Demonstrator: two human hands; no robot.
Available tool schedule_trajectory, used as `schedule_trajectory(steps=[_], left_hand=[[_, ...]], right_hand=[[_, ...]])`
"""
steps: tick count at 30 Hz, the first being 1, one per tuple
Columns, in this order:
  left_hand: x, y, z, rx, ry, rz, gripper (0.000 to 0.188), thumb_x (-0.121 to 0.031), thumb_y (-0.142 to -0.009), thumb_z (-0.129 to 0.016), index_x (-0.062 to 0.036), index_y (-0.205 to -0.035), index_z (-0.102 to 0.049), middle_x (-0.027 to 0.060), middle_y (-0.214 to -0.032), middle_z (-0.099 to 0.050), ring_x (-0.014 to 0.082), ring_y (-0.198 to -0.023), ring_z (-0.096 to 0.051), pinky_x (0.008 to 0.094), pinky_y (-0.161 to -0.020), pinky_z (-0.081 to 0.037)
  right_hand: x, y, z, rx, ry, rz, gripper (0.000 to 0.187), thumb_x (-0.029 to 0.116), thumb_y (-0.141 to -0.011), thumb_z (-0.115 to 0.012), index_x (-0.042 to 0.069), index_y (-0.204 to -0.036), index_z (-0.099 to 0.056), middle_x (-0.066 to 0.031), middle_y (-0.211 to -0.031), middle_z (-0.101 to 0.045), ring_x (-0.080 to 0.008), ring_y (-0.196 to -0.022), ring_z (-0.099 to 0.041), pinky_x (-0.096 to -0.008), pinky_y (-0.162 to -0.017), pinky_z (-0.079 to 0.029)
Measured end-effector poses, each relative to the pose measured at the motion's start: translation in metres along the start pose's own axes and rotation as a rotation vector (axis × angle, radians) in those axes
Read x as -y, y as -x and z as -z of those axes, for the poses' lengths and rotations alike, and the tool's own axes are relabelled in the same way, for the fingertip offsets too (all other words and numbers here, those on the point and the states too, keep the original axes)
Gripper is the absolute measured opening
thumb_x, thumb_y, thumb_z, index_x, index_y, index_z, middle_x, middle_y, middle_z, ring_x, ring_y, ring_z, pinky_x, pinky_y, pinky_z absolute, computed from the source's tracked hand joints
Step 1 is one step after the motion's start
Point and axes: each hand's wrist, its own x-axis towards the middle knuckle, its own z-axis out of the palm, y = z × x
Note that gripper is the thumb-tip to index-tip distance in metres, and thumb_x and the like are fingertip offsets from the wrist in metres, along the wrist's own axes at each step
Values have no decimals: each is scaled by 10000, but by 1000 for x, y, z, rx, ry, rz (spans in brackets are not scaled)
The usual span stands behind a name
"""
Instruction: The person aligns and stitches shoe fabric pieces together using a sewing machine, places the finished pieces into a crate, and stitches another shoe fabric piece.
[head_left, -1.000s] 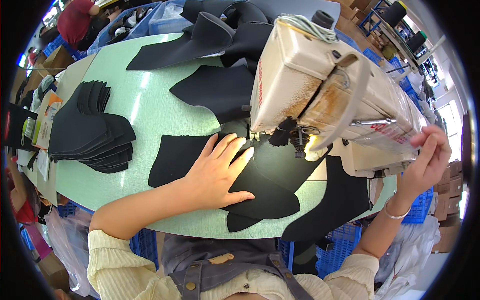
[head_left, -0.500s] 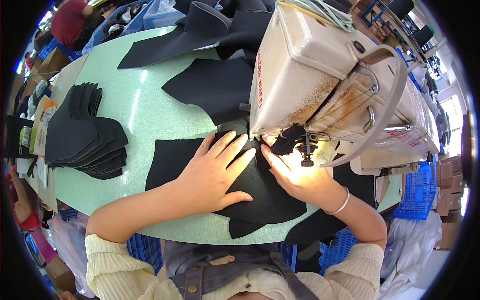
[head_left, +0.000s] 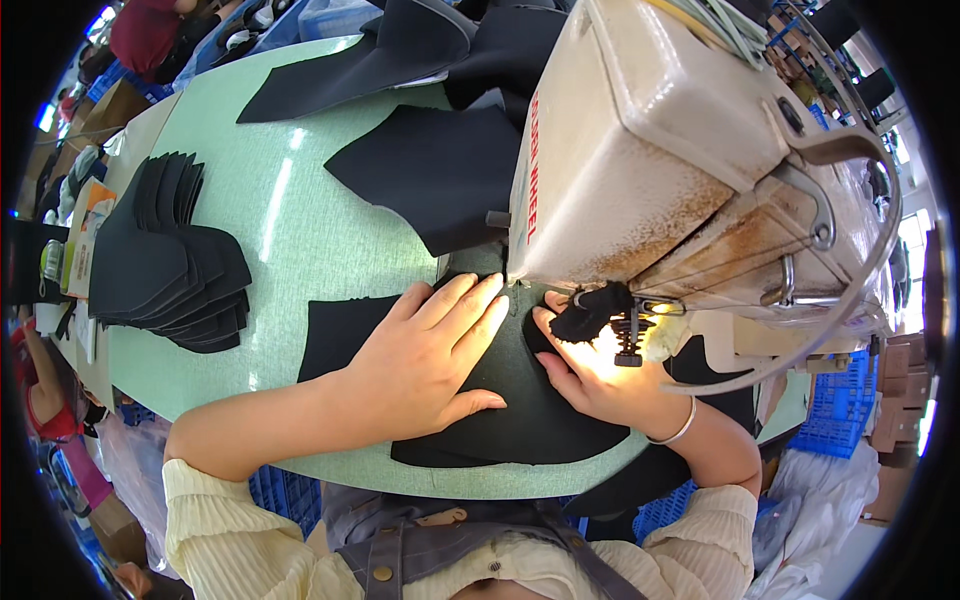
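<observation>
Head view: the left hand [head_left: 425, 345] lies palm down with its fingers extended and slightly spread, pressing on black fabric panels without gripping them. Under both hands, the front black panel [head_left: 530, 430] sits on the pale green counter [head_left: 275, 300], beside the needle area of the sewing machine [head_left: 650, 150]. The needle itself is hard to make out behind the machine head. The right hand [head_left: 625, 385] rests on the panel's right part, fingers loosely bent; lamp glare, a black cloth tuft [head_left: 592, 312] and a tension spring [head_left: 628, 338] cover some of it, so whether it pinches the fabric cannot be made out. Another dark piece [head_left: 650, 480] is partly hidden beneath the right forearm. A stack of black panels [head_left: 170, 265] stands at the left, its lower layers indistinct. At upper left, a person in red [head_left: 145, 35] is cut off.
</observation>
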Motion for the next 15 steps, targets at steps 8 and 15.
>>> schedule_trajectory(steps=[8,15], left_hand=[[0,1,0,71,-69,29,731,-503,-805,-634,62,-1256,-521,176,-1335,-473,288,-1199,-427,385,-898,-394],[7,1,-3,38,-48,31,706,-493,-827,-617,39,-1279,-509,157,-1353,-471,283,-1221,-429,390,-907,-397]], right_hand=[[4,-7,7,66,-40,-26,520,144,-752,-717,38,-1245,-589,-157,-1196,-597,-302,-1041,-580,-407,-892,-457],[-2,-7,0,37,-90,-7,527,107,-754,-706,-1,-1249,-560,-185,-1204,-580,-337,-1090,-571,-425,-928,-439]])
